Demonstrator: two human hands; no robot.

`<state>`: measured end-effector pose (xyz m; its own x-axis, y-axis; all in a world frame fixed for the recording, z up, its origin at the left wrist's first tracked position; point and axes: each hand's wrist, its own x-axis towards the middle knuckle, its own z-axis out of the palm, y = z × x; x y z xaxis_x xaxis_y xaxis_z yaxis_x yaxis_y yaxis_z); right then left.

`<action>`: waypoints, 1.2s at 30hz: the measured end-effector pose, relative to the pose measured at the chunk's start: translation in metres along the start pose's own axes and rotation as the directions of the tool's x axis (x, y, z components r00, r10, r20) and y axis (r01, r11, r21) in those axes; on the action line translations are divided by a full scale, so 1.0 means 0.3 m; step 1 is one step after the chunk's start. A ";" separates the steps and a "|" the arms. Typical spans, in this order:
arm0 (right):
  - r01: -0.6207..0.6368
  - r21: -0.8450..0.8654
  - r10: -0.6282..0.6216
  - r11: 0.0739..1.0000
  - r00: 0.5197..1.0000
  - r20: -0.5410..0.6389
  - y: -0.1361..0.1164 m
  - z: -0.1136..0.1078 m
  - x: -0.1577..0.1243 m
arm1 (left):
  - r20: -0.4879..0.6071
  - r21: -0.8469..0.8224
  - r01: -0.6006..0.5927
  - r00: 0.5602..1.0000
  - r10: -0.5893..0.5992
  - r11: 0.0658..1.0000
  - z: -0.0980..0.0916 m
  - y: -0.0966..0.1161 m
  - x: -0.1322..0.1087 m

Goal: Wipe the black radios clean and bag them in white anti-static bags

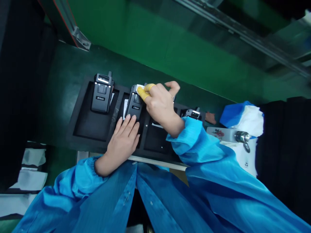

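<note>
A black foam tray on a green belt holds black "Riton" handheld radios. One radio stands in the left pocket. My left hand lies flat, fingers stretched, touching the lower end of the middle radio. My right hand, with a yellow finger cot, pinches a small white piece against the top of that middle radio. A third radio shows partly behind my right sleeve.
The green conveyor belt runs behind the tray, with a metal rail at the upper right. A blue and white cloth bundle and a metal knob sit at the right. White sheets lie at the lower left.
</note>
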<state>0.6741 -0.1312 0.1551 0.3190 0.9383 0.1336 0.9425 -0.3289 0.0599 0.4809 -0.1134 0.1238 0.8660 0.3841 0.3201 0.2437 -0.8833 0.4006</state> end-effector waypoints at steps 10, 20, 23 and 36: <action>-0.126 0.001 0.125 0.992 0.982 -0.138 0.023 0.033 -0.053 | 0.003 -0.052 0.011 1.000 -0.010 0.999 0.006 -0.005 -0.005; 0.056 -0.002 -0.056 0.998 0.993 -0.101 -0.103 0.017 -0.138 | -0.022 -0.045 0.026 0.999 -0.027 0.999 -0.016 -0.028 -0.008; 0.093 -0.001 -0.093 0.996 0.992 -0.085 -0.113 0.023 -0.143 | 0.005 -0.052 0.045 0.999 -0.045 0.998 -0.010 -0.028 -0.008; -0.072 0.009 0.072 0.997 0.975 -0.211 -0.065 -0.012 -0.054 | -0.191 -0.063 0.092 0.976 -0.102 0.994 -0.079 -0.071 -0.021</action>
<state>0.6501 -0.1403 0.1553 0.3576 0.8684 0.3436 0.9180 -0.3944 0.0412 0.4598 -0.0907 0.1336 0.7374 0.5164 0.4353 0.2941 -0.8257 0.4813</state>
